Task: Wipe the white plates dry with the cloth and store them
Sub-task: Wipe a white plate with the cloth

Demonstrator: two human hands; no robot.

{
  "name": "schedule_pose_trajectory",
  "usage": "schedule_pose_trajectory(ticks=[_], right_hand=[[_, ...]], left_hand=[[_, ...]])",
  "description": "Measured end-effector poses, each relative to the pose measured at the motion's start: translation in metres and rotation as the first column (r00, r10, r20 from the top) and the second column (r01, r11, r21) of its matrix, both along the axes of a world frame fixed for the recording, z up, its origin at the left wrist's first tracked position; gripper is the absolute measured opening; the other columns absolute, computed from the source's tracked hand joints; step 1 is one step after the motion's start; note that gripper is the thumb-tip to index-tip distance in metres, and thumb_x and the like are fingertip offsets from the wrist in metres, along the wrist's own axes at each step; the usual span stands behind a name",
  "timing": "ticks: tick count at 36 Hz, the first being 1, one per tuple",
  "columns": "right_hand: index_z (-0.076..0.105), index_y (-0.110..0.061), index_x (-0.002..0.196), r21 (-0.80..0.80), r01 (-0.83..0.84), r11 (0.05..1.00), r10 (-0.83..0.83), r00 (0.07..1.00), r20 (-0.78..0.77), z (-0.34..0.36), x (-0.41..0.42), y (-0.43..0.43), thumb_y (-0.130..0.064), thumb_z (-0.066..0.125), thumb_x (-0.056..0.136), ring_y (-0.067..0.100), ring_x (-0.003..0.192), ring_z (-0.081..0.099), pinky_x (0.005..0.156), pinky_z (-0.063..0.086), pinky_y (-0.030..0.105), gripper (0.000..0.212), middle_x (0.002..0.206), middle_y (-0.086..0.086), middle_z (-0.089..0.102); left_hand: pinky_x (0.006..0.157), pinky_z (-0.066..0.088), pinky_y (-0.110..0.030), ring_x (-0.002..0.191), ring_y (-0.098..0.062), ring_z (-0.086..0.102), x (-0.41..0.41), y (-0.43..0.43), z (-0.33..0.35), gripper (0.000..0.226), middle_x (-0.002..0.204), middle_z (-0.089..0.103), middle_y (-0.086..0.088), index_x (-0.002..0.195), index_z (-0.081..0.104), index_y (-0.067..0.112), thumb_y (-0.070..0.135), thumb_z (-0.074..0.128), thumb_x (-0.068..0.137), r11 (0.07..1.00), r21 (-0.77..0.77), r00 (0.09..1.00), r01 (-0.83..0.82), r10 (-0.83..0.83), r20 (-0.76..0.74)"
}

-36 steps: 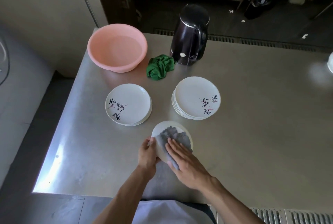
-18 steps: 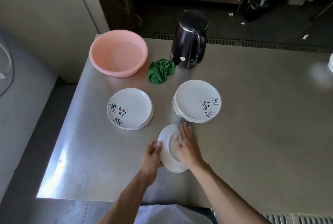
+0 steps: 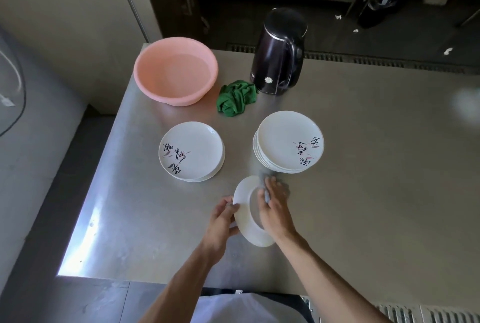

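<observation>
near the middle of the front edge of the brushed steel tabletop [image 3: 376,172], a round white ceramic plate [image 3: 244,221] tipped up on its edge, underside and foot ring turned toward the right. gripped at its left rim by the left hand [image 3: 223,222], thumb and fingers curled round the edge. pressed against the underside by the right hand [image 3: 275,209], fingers fairly straight and spread, a small grey cloth [image 3: 266,196], only a scrap of it showing between the fingers, with a grey blur above the fingertips. whether the plate's lower rim touches the tabletop: cannot tell. just beyond the held plate and to the right, a taller stack of white plates with black brush lettering [image 3: 285,138], near the right fingertips but apart from them. toward the left edge, a lower stack of the same lettered white plates [image 3: 193,150]. at the far left corner, a round pink plastic basin [image 3: 176,89]. along the far edge, a dark glossy electric kettle [image 3: 278,55] standing upright. between basin and kettle, right at the kettle's base, a crumpled green cloth [image 3: 237,101].
</observation>
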State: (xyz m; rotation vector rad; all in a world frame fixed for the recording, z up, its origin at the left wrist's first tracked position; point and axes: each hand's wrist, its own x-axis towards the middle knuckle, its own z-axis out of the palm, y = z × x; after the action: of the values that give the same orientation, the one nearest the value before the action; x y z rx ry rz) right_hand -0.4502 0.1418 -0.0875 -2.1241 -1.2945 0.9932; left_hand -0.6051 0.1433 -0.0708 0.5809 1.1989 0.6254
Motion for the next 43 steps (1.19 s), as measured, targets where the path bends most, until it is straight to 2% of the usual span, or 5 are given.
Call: schedule_pose_trajectory(ticks=[6, 11, 19, 24, 43], right_hand=[[0.039, -0.019, 0.151, 0.292, -0.499, 0.816, 0.486, 0.866, 0.122, -0.001, -0.009, -0.013, -0.032, 0.040, 0.107, 0.012, 0.153, 0.013, 0.125, 0.004, 0.031, 0.046, 0.162, -0.007, 0.027], [0.040, -0.006, 0.149, 0.032, -0.042, 0.999, 0.039, 0.996, 0.075, -0.009, 0.002, -0.003, -0.025, 0.035, 0.108, 0.025, 0.149, 0.020, 0.122, 0.017, 0.036, 0.046, 0.160, 0.009, 0.033], [0.043, -0.018, 0.150, 0.262, -0.613, 0.745, 0.544, 0.786, 0.292, -0.004, -0.007, -0.018, -0.033, 0.038, 0.107, 0.014, 0.154, 0.012, 0.124, -0.001, 0.036, 0.046, 0.163, -0.005, 0.027], [0.050, -0.009, 0.138, -0.007, -0.014, 1.000, 0.015, 0.940, 0.341, -0.008, 0.007, 0.006, -0.022, 0.036, 0.106, 0.031, 0.145, 0.029, 0.121, 0.015, 0.044, 0.037, 0.150, 0.009, 0.046], [0.042, -0.011, 0.150, 0.251, -0.500, 0.829, 0.459, 0.864, 0.206, 0.010, -0.007, -0.016, -0.033, 0.042, 0.105, 0.019, 0.153, 0.018, 0.124, 0.017, 0.038, 0.050, 0.161, 0.001, 0.030]], left_hand=[[0.084, 0.061, -0.047, 0.099, -0.028, 0.073, -0.006, -0.005, 0.005, 0.019, 0.115, 0.075, -0.011, 0.117, 0.070, 0.018, 0.013, 0.060, 0.102, 0.998, 0.023, 0.996, 0.053, -0.055, 0.069], [0.074, 0.059, -0.039, 0.089, -0.019, 0.073, -0.012, -0.006, -0.001, 0.020, 0.111, 0.073, -0.007, 0.120, 0.067, 0.017, 0.011, 0.059, 0.102, 1.000, -0.029, 0.999, 0.005, -0.003, 0.052], [0.080, 0.062, -0.047, 0.106, -0.031, 0.072, -0.010, -0.007, -0.001, 0.023, 0.117, 0.073, -0.015, 0.115, 0.071, 0.018, 0.017, 0.065, 0.092, 0.997, 0.052, 0.995, 0.062, -0.066, 0.081], [0.087, 0.060, -0.058, 0.101, -0.032, 0.069, -0.010, -0.010, -0.006, 0.038, 0.115, 0.068, -0.018, 0.119, 0.057, 0.008, 0.012, 0.066, 0.082, 1.000, 0.005, 0.997, -0.009, 0.009, 0.081], [0.084, 0.062, -0.050, 0.110, -0.031, 0.071, -0.009, 0.004, 0.003, 0.036, 0.120, 0.073, -0.010, 0.123, 0.070, 0.027, 0.010, 0.063, 0.092, 0.981, 0.017, 0.979, 0.195, -0.195, 0.053]])
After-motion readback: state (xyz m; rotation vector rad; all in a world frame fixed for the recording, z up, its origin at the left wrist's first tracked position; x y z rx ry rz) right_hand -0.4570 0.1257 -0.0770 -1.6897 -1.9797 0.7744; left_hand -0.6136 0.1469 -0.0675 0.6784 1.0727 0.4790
